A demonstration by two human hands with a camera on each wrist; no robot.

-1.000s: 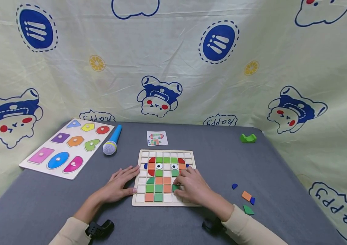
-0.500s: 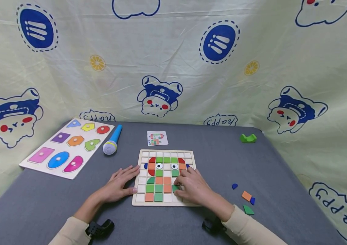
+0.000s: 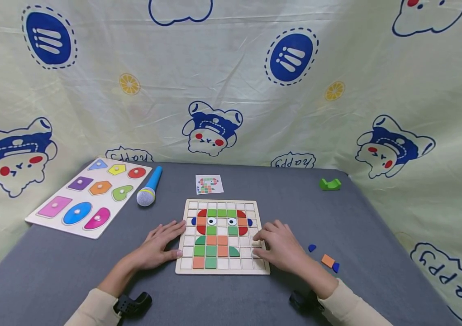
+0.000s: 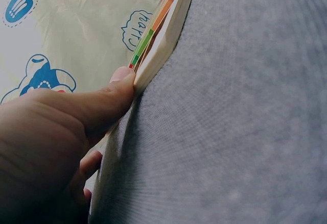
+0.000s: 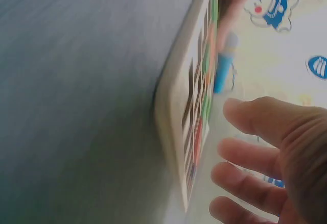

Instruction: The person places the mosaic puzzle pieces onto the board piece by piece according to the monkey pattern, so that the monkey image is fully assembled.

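Note:
A wooden grid board point(image 3: 251, 266) lies on the table, with coloured tiles forming a figure with two eye tiles. My left hand point(image 3: 154, 248) rests at its left edge, fingers extended; the left wrist view shows the thumb point(image 4: 120, 83) against the board's side. Over the right edge hovers my right hand point(image 3: 283, 246), fingers loosely bent and holding nothing. In the right wrist view its thumb point(image 5: 255, 114) and fingers are spread apart. A green quarter-round tile point(image 3: 234, 251) sits in the grid, left of the right fingertips. Red rounded tiles and a blue one point(image 3: 250, 222) show at the figure's right side.
Loose pieces lie right of the right hand: a blue one point(image 3: 312, 248), an orange one point(image 3: 328, 261) and another blue one point(image 3: 335, 267). A picture card point(image 3: 209, 184) lies behind the board. Farther out are a toy microphone point(image 3: 149, 188), a shape puzzle point(image 3: 64, 192) and a green block point(image 3: 330, 184).
My right hand has let go of the green quarter-round tile and moved right, uncovering the grid's right side. Its forearm now hides the loose green piece. My left hand has stayed put.

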